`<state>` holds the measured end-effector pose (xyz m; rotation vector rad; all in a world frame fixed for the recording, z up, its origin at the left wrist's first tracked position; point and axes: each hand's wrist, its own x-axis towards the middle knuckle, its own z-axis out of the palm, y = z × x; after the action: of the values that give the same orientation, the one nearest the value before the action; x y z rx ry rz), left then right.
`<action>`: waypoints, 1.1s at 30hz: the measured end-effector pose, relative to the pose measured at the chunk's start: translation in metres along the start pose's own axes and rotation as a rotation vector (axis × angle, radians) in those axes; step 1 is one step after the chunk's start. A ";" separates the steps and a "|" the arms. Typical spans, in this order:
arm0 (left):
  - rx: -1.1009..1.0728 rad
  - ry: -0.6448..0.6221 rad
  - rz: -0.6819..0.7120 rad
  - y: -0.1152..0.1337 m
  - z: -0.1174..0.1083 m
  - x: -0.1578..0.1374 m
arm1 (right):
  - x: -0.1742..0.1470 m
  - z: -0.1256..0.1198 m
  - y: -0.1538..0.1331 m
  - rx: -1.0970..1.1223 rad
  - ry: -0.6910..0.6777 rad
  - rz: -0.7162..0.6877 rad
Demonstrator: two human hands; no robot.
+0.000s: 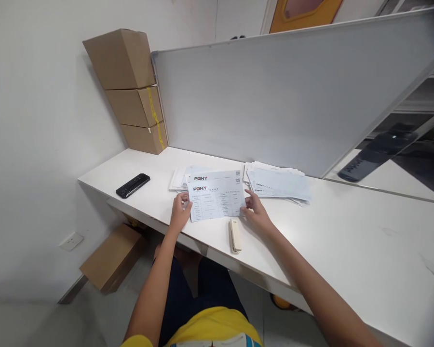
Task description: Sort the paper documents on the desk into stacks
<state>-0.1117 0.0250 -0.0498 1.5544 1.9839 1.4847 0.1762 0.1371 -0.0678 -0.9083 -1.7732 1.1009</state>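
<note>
Between my two hands is a pair of printed paper sheets (pixel 217 205) headed "PONY", one slightly offset behind the other. My left hand (pixel 181 212) grips their left edge between thumb and fingers. At the right edge, my right hand (pixel 255 210) pinches the same papers. A cream stapler (pixel 235 236) lies on the white table just below them, apart from both hands. Behind the held sheets, partly covered by them, rests a paper stack (pixel 178 178). Another loose stack of papers (pixel 280 182) lies to the right, beyond my right hand.
A black phone (pixel 133 185) lies on the table (pixel 347 236) at left. Stacked cardboard boxes (pixel 130 91) stand in the back left corner beside a white partition (pixel 260 101). Behind it at right is a dark bottle (pixel 378 149). Another box (pixel 112 258) sits below the table.
</note>
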 end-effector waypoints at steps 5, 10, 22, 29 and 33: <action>-0.015 -0.033 0.147 -0.006 -0.001 -0.001 | 0.001 -0.007 0.002 -0.099 0.002 0.095; 0.014 -0.105 0.126 -0.008 0.002 -0.001 | 0.002 -0.006 0.005 -0.103 0.017 0.043; -0.034 -0.338 -0.036 0.014 -0.004 -0.008 | 0.002 -0.011 0.003 -0.063 -0.009 0.025; 0.153 -0.329 -0.031 0.020 -0.005 -0.010 | 0.001 -0.001 0.005 0.007 -0.030 0.048; 0.188 -0.341 -0.030 0.022 -0.004 -0.009 | 0.000 -0.002 0.007 0.007 -0.052 0.059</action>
<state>-0.0975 0.0132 -0.0338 1.7072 1.9750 0.9640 0.1788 0.1407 -0.0739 -0.9410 -1.7935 1.1770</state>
